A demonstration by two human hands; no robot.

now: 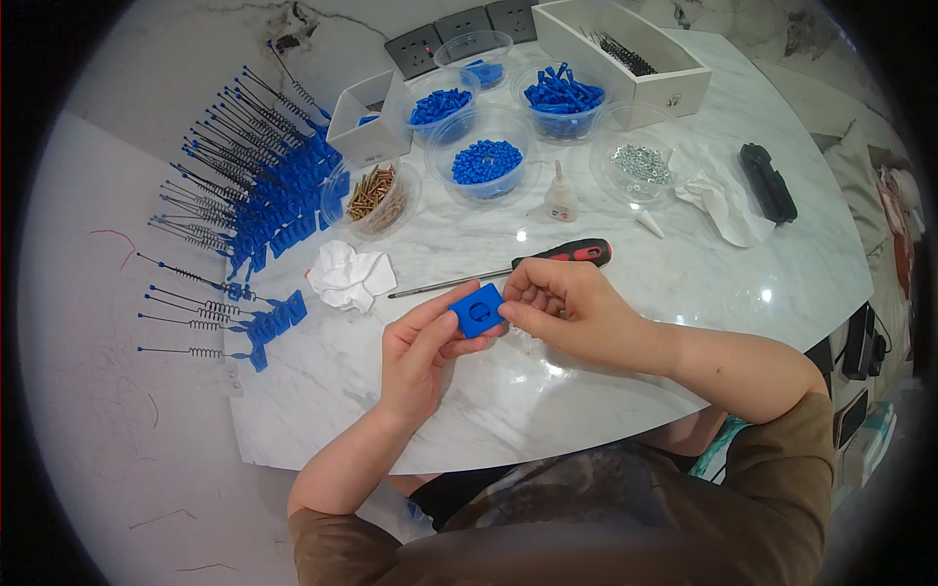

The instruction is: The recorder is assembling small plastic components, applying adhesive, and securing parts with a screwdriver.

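Observation:
My left hand [422, 342] grips a small blue rectangular plastic block [467, 318] with a round recess in its face. The thumb and index finger of my right hand [557, 303] are pinched at the block's right edge, and its other fingers are curled in. Whether a small part sits in that pinch is hidden. Just beyond my hands, a screwdriver [576, 252] with a black and red handle lies on the table, its shaft pointing left. A crumpled white tissue [350, 275] rests left of the screwdriver's tip.
Tubs of blue caps [486, 162], brass-coloured screws [371, 192], blue plugs [564, 96] and metal nuts [640, 164] stand farther back. Nearby are a glue bottle [560, 195], a white box [635, 93] of dark springs and a black tool [767, 184]. Blue spring assemblies [283, 195] line the left edge.

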